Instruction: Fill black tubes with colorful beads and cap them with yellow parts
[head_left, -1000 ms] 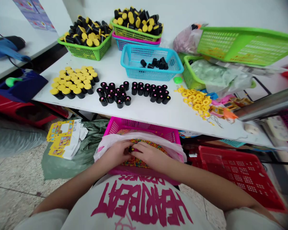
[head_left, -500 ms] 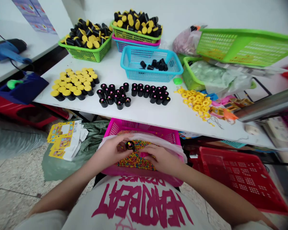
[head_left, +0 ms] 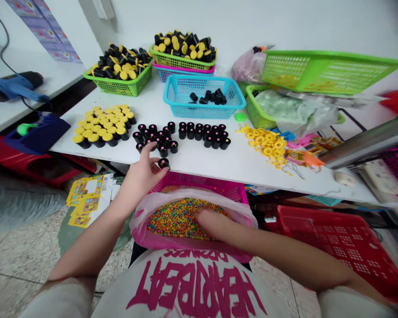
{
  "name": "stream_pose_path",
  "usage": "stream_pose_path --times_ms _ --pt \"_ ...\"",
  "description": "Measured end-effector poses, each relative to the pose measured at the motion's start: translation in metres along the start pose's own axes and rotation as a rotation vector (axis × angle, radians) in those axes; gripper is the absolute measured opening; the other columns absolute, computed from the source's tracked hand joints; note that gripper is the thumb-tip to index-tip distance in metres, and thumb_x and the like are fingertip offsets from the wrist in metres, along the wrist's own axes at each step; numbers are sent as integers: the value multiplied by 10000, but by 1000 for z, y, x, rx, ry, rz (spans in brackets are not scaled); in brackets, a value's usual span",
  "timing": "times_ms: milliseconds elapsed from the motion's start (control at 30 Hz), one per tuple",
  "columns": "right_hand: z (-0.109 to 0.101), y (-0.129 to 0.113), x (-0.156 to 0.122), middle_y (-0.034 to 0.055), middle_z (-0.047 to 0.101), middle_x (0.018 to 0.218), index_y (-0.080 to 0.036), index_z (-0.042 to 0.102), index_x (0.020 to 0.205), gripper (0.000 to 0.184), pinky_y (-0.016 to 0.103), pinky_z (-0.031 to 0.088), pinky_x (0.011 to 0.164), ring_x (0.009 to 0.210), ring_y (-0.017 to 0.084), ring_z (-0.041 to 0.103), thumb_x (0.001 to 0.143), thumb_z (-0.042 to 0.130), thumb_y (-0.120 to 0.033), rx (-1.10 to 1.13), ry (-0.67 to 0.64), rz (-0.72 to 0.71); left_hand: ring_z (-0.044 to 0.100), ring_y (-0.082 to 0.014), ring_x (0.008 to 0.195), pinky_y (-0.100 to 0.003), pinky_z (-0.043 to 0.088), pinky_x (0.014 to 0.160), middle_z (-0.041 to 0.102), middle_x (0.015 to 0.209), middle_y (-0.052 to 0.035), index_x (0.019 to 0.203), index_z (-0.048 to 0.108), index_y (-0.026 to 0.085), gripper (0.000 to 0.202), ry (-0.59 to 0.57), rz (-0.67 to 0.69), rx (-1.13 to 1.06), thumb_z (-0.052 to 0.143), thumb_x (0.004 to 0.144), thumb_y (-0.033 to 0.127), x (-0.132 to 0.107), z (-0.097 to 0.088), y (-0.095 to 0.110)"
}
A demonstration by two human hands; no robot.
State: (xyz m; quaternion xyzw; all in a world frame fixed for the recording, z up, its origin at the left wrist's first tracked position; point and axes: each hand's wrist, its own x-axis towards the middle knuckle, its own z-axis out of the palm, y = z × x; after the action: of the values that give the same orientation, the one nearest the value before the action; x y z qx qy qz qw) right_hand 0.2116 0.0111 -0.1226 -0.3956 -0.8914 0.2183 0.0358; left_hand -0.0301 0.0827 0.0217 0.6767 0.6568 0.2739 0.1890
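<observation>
My left hand is over the table's front edge, with its thumb and lower fingers round a small black cylindrical container. Its index finger stretches out to the loose group of black containers, whose tops show pink dots. Down in a plastic-lined pink basket, my right hand is sunk into many small coloured balls. The balls cover its fingers, so what they hold is hidden.
Yellow-capped containers stand at left; more fill green baskets. A blue basket holds several black containers. Yellow ring pieces lie at right. A metal pole slants across the right side; a red crate is below.
My left hand has risen from the pink basket to the table edge with the black container. My right hand has sunk deeper into the balls, and the pink piece in it has gone from sight.
</observation>
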Motion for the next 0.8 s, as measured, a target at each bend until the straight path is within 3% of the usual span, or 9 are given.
stream_pose_path --times_ms 167,300,433,533,600,667,800 --pt "2 -19 21 94 724 843 -116 683 921 250 246 549 590 661 171 685 757 570 35 -159 -186 -32 717 -224 817 -332 549 792 743 879 -63 1434 351 178 752 55 -52 135 697 782 326 43 9 -15" --pt "0 -28 38 78 710 787 -125 670 851 159 231 525 534 616 159 661 750 629 -9 -137 -221 -35 722 -246 855 -347 540 808 741 1016 -108 1445 389 192 690 28 17 210 664 835 358 54 17 -23" --pt "-3 -31 47 86 713 796 -125 675 812 109 243 511 518 633 179 667 754 625 -48 -107 -275 -59 714 -295 876 -383 529 805 732 1028 -112 1439 434 222 675 109 61 327 658 842 443 44 5 -11" --pt "-3 -35 51 105 722 838 -119 689 826 119 253 490 479 633 200 675 754 611 -64 -116 -300 -71 688 -281 968 -376 517 860 700 1146 -104 1324 544 230 504 185 175 287 583 889 481 41 8 12" --pt "-2 -40 53 110 724 870 -116 698 847 130 255 477 460 629 204 677 751 616 -82 -115 -314 -91 665 -260 1037 -367 500 919 665 1231 -103 1288 555 213 419 123 286 213 541 923 419 48 27 32" --pt "-2 -44 56 115 724 906 -114 702 883 151 252 474 463 642 204 680 755 622 -102 -106 -319 -112 650 -265 1078 -379 491 944 634 1280 -134 1348 482 170 468 8 344 132 553 913 326 62 57 51" --pt "-6 -46 58 110 719 945 -116 697 920 172 236 476 493 679 184 673 781 597 -101 -82 -313 -140 667 -308 1044 -415 511 886 625 1244 -229 1444 278 77 687 -120 250 35 598 865 259 92 111 77"
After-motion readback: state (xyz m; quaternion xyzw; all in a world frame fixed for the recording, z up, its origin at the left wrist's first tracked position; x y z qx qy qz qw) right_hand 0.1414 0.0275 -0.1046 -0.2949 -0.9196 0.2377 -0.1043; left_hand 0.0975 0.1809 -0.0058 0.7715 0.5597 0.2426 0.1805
